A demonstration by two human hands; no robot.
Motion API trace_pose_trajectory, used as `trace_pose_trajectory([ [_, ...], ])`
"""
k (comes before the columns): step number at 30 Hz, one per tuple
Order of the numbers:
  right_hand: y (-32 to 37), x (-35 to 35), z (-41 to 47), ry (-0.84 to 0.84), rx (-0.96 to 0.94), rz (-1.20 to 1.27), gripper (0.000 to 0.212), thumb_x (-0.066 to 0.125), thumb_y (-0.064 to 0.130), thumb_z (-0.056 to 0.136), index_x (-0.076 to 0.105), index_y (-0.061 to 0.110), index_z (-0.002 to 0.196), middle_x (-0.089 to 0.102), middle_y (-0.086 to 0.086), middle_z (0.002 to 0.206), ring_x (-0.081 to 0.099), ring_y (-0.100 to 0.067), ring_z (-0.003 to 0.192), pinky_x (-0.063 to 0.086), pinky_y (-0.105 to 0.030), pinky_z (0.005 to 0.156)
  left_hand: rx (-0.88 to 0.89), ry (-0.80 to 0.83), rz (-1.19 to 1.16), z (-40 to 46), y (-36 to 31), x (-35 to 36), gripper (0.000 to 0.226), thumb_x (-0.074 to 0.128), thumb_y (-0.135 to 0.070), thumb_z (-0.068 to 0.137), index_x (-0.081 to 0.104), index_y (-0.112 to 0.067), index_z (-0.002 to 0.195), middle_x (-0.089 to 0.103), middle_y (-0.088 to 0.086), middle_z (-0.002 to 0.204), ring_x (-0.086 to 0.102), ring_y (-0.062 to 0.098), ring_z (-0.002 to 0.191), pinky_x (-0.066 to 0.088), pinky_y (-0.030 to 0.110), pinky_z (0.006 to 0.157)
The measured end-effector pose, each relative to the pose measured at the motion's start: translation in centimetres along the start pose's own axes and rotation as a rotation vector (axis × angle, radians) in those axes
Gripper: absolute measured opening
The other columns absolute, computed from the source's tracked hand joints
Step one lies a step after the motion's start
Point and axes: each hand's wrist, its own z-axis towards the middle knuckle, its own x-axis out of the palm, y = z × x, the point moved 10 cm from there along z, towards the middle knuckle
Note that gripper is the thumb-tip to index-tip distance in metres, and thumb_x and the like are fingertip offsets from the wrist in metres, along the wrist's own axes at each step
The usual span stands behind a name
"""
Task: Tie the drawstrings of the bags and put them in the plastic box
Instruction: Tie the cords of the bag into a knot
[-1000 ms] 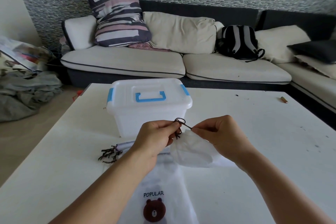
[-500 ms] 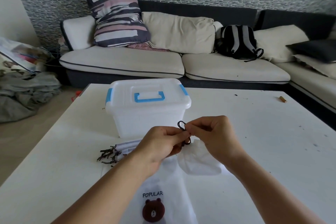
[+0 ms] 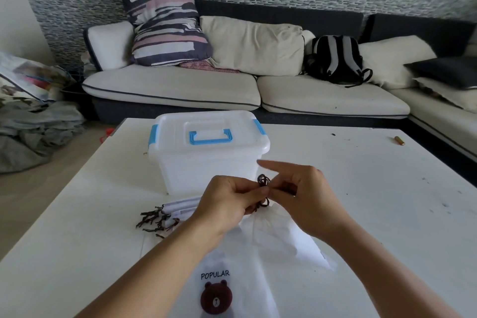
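Mid-knot: left hand (image 3: pixel 227 201) and right hand (image 3: pixel 304 193) fingers pinching dark drawstring (image 3: pixel 263 180) of white bag (image 3: pixel 278 230) above table (image 3: pixel 361 201). Still untied: bags (image 3: pixel 178 210) nearby. Plastic box (image 3: pixel 209 150) lidded; nothing visibly stowed.

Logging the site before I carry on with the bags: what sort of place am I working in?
Most likely a home living room. A corner sofa with loose cushions runs along the far wall, a backpack lies on it, and the work goes on at a low white table before it.
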Motion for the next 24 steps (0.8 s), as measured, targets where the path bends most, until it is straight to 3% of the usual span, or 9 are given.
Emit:
trace_pose_trajectory([
  [2, 0.0, 0.1, -0.1, 0.027, 0.007, -0.049, 0.053, 0.074, 0.008, 0.088, 0.061, 0.029, 0.135, 0.075, 0.016, 0.079, 0.069, -0.003, 0.079, 0.051, -0.014, 0.078, 0.025, -0.006, 0.065, 0.1, -0.3, -0.1, 0.009, 0.076, -0.015, 0.087, 0.081, -0.009, 0.085, 0.074, 0.007, 0.072, 0.062, 0.009, 0.061, 0.054, 0.024, 0.063],
  [5, -0.1, -0.3, -0.2, 0.002, 0.033, -0.077, 0.048, 0.074, 0.009, 0.087, 0.062, 0.029, 0.129, 0.075, 0.018, 0.080, 0.066, -0.002, 0.074, 0.047, -0.012, 0.071, 0.059, -0.054, 0.105, 0.3, -0.3, -0.5, 0.016, 0.074, -0.018, 0.089, 0.079, -0.013, 0.075, 0.073, 0.020, 0.079, 0.060, 0.018, 0.066, 0.053, 0.039, 0.075],
  [8, -1.1, -1.2, -0.2, -0.066, 0.133, 0.044, 0.022, 0.077, 0.014, 0.085, 0.068, 0.023, 0.102, 0.075, 0.010, 0.073, 0.061, -0.005, 0.058, 0.045, -0.016, 0.061, 0.010, -0.133, -0.008, 0.6, 0.4, -1.4, 0.021, 0.073, -0.017, 0.090, 0.077, -0.007, 0.072, 0.070, 0.023, 0.076, 0.056, 0.017, 0.064, 0.049, 0.030, 0.071],
  [10, -1.9, -1.4, -0.2, -0.089, 0.216, 0.177, 0.005, 0.078, 0.013, 0.085, 0.075, 0.017, 0.087, 0.074, 0.002, 0.067, 0.057, -0.007, 0.052, 0.046, -0.020, 0.057, -0.033, -0.152, -0.109, 0.7, 0.8, -1.6, 0.022, 0.072, -0.014, 0.091, 0.077, -0.006, 0.071, 0.068, 0.010, 0.070, 0.055, 0.010, 0.056, 0.049, 0.019, 0.062],
  [14, -2.5, -0.4, -0.5, -0.030, 0.288, 0.241, 0.011, 0.077, 0.013, 0.085, 0.080, 0.012, 0.075, 0.065, 0.000, 0.058, 0.046, -0.005, 0.050, 0.042, -0.019, 0.055, -0.058, -0.122, -0.187, 0.6, 0.9, -1.2, 0.018, 0.072, -0.014, 0.090, 0.078, -0.006, 0.075, 0.066, 0.005, 0.070, 0.052, 0.008, 0.053, 0.048, 0.015, 0.058],
  [18, -2.6, 0.1, -0.4, -0.036, 0.288, 0.227, 0.017, 0.074, 0.014, 0.088, 0.078, 0.012, 0.072, 0.052, 0.009, 0.050, 0.038, -0.005, 0.047, 0.033, -0.016, 0.050, -0.041, -0.089, -0.174, 0.5, 0.7, -0.8, 0.015, 0.072, -0.014, 0.090, 0.079, -0.003, 0.081, 0.069, 0.006, 0.072, 0.055, 0.006, 0.052, 0.049, 0.014, 0.058],
  [24, -2.2, -0.3, -0.4, -0.147, 0.247, 0.261, 0.019, 0.068, 0.006, 0.091, 0.076, 0.011, 0.075, 0.062, 0.015, 0.052, 0.048, 0.000, 0.046, 0.037, -0.010, 0.049, -0.040, 0.033, -0.118, 0.2, 0.7, 0.5, 0.014, 0.071, -0.014, 0.091, 0.079, -0.004, 0.084, 0.068, 0.007, 0.074, 0.056, 0.009, 0.059, 0.049, 0.015, 0.061],
])
